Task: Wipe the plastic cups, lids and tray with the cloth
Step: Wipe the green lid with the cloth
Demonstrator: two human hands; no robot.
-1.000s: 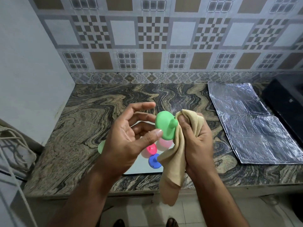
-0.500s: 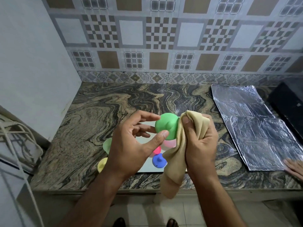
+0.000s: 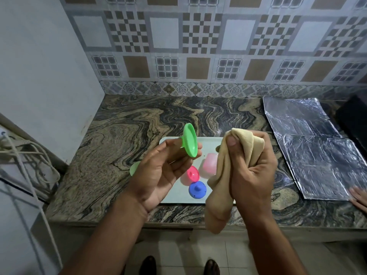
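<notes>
My left hand [image 3: 158, 173] holds a green lid [image 3: 190, 140] by its knob, tilted on edge above the white tray [image 3: 208, 142]. My right hand [image 3: 252, 169] grips a bunched beige cloth [image 3: 220, 187] just right of the lid, not touching it. On the tray lie a pink cup [image 3: 210, 165], a pink lid [image 3: 193, 174] and a blue lid [image 3: 197, 189]. A green cup [image 3: 134, 168] peeks out behind my left hand, left of the tray.
The tray sits on a marbled counter [image 3: 123, 135] near its front edge. Crinkled foil sheets [image 3: 309, 147] cover the counter's right side, with another person's fingers [image 3: 359, 197] on them. A wall and cables [image 3: 23, 155] stand at the left.
The cloth has come off the green lid and my hands have drawn apart. My left hand turned the lid so its rim stands on edge.
</notes>
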